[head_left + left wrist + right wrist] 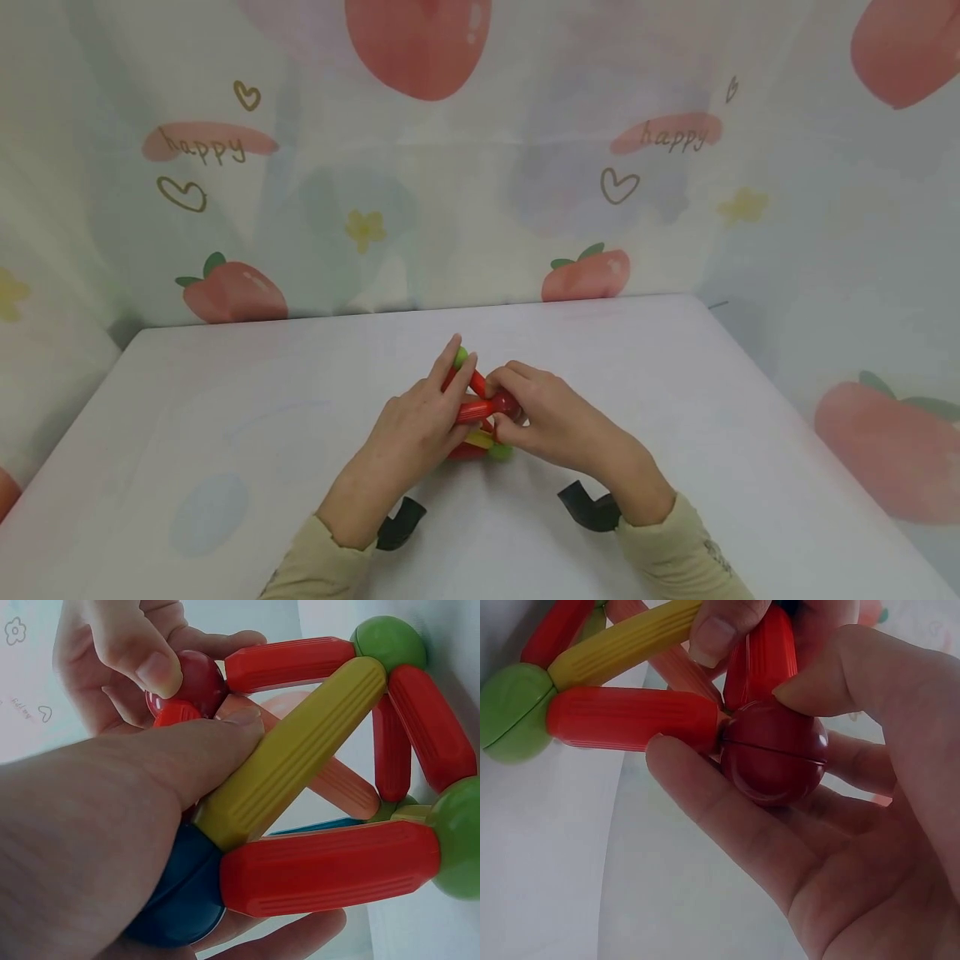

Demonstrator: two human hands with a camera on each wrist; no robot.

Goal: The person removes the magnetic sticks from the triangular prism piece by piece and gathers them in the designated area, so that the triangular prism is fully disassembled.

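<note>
1. Dark red ball (pixel 774 754): glossy, smooth, plastic-looking, finely grooved.
2. Blue ball (pixel 180 889): smooth plastic look, softly shiny.
3. Green ball (pixel 390 643): smooth, satin, plastic-looking.
4. Yellow rod (pixel 296 750), red rod (pixel 330 868): plastic-looking, ridged lengthwise, low sheen.
5. Backdrop (pixel 465 192): printed cloth, matt.
6. Sleeve (pixel 326 558): matt cloth.

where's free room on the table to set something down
The white table looks bare left of the left sleeve, right of the right sleeve, and between its back edge and the left hand and right hand. Crowded: mid-table, where both hold the rod-and-ball frame, and near each sleeve, where dark curved pieces show.
</note>
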